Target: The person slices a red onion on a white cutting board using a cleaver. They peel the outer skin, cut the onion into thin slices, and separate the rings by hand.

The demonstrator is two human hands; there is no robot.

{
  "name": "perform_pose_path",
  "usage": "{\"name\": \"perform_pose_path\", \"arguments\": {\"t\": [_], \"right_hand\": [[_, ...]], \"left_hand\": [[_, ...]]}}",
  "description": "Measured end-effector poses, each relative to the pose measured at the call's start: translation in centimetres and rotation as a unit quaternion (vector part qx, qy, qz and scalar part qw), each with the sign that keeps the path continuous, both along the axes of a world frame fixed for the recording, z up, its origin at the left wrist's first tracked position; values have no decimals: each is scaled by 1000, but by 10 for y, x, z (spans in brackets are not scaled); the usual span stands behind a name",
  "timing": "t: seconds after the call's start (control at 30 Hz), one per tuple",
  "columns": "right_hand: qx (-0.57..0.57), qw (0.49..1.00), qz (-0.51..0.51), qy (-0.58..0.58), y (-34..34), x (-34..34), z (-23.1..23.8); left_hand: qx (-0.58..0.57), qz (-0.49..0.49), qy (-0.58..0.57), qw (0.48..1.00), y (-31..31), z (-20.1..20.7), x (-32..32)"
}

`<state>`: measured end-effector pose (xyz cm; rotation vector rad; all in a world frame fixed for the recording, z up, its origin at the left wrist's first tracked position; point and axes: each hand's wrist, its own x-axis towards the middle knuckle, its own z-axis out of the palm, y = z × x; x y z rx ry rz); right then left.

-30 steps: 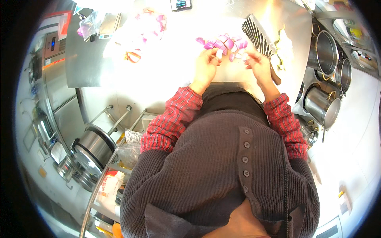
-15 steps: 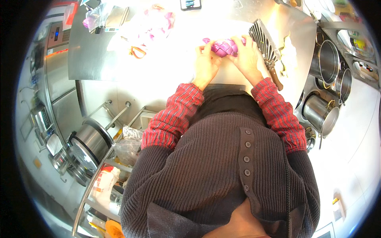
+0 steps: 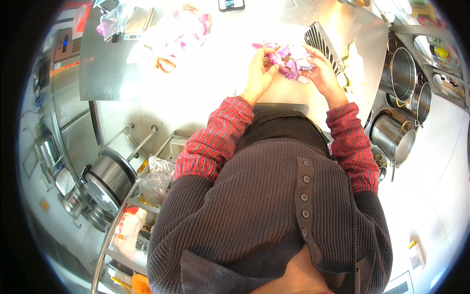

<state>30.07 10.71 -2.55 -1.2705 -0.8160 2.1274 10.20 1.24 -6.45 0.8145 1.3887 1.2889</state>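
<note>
Chopped red onion pieces [image 3: 290, 65], purple and white, lie in a loose heap between my hands on a bright pale surface. My left hand [image 3: 262, 73] curls round the heap's left side, thumb and fingers against the pieces. On the other side my right hand [image 3: 324, 73] has its fingers spread and bent at the heap's edge, the thumb close to a pale piece. Just beyond my right hand lies a knife [image 3: 320, 41] with a broad, dark-striped blade. Its handle is hidden behind that hand.
Onion skins or pieces [image 3: 188, 32] lie at the far left with orange-handled scissors [image 3: 165, 64]. A phone [image 3: 231, 4] sits at the steel table's [image 3: 105, 73] far side. Pale green scraps [image 3: 350, 68] lie right of the knife. Steel pots [image 3: 394, 137] stand beyond the right edge.
The onion, held together as a cross-cut bulb before, has come apart into loose pieces. My right hand has moved right and nearer, its fingers opening. The knife's handle has become hidden.
</note>
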Motion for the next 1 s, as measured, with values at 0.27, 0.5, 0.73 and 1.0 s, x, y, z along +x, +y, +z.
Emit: {"name": "perform_pose_path", "arguments": {"t": [0.27,0.5,0.73,1.0], "right_hand": [[-42,999,10,5,3,11,-12],[-47,999,17,-1,2,15,-10],[53,998,10,11,-1,5,-3],[29,999,4,-23,-5,14,7]], "left_hand": [[9,-27,201,979,-3,19,5],[19,-11,180,984,2,19,-4],[78,-21,238,968,7,34,1],[55,-8,183,982,4,33,-8]]}}
